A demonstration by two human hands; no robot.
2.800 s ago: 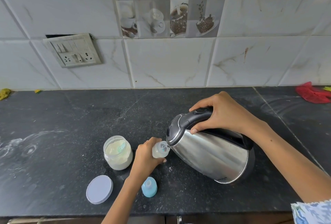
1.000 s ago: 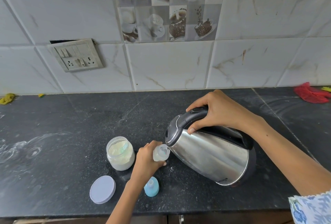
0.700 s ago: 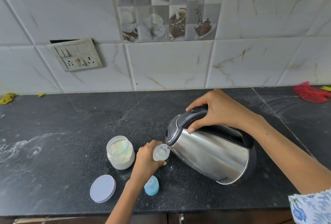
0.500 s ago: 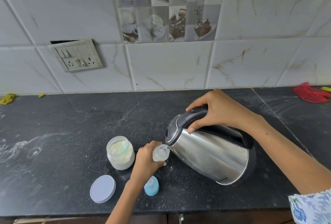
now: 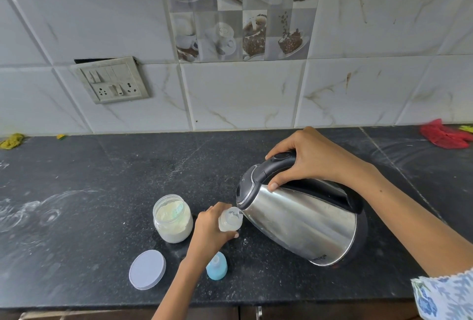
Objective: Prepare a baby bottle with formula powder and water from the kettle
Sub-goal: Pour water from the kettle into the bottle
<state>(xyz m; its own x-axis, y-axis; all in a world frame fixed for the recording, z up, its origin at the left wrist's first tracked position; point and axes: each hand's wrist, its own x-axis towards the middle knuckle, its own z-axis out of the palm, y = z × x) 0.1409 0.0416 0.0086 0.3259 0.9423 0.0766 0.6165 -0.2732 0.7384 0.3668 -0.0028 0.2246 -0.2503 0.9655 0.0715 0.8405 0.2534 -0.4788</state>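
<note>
My left hand (image 5: 208, 232) grips a small clear baby bottle (image 5: 230, 220) standing on the dark counter (image 5: 102, 179), its open mouth under the kettle's spout. My right hand (image 5: 304, 159) is closed on the black handle of the steel kettle (image 5: 299, 220), which is tilted to the left with its spout touching the bottle's rim. An open glass jar of pale formula powder (image 5: 173, 218), with a scoop inside, stands just left of my left hand. The bottle's blue teat cap (image 5: 216, 266) sits on the counter below my left wrist.
The jar's round grey lid (image 5: 147, 269) lies flat near the counter's front edge. A switch and socket plate (image 5: 112, 81) is on the tiled wall. A red cloth (image 5: 445, 136) lies at the far right, a yellow scrap (image 5: 11, 140) at the far left.
The kettle has stayed tilted with its spout at the bottle; both hands hold their positions. Only the view has shifted slightly.
</note>
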